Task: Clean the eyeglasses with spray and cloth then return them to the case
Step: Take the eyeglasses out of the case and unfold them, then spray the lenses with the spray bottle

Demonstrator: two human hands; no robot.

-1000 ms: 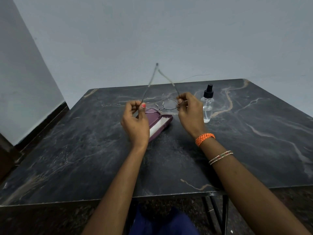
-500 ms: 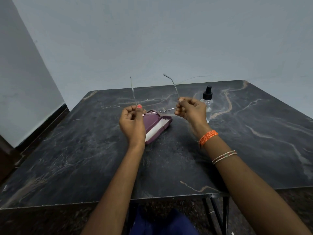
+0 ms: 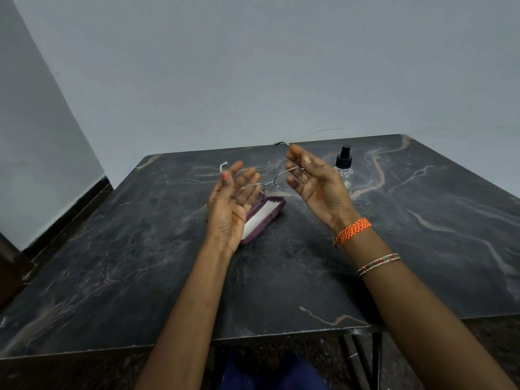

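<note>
Thin metal-framed eyeglasses (image 3: 269,183) hang in the air between my two hands, lenses toward me and temples spread, pointing away. My left hand (image 3: 230,204) pinches the left temple, palm turned inward. My right hand (image 3: 316,182) grips the right temple the same way. Just below them the open purple case (image 3: 277,210) lies on the table, with a white cloth or lining (image 3: 259,219) inside. The clear spray bottle (image 3: 345,168) with a black top stands upright to the right of my right hand.
The dark marble table (image 3: 140,249) stands against a grey wall (image 3: 253,66). Its front edge is close to my body, and a black metal leg (image 3: 365,358) shows under the front right.
The glasses have gone from folded, crossed temples to fully unfolded. My hands have turned palm-inward and the lenses have tipped up toward me.
</note>
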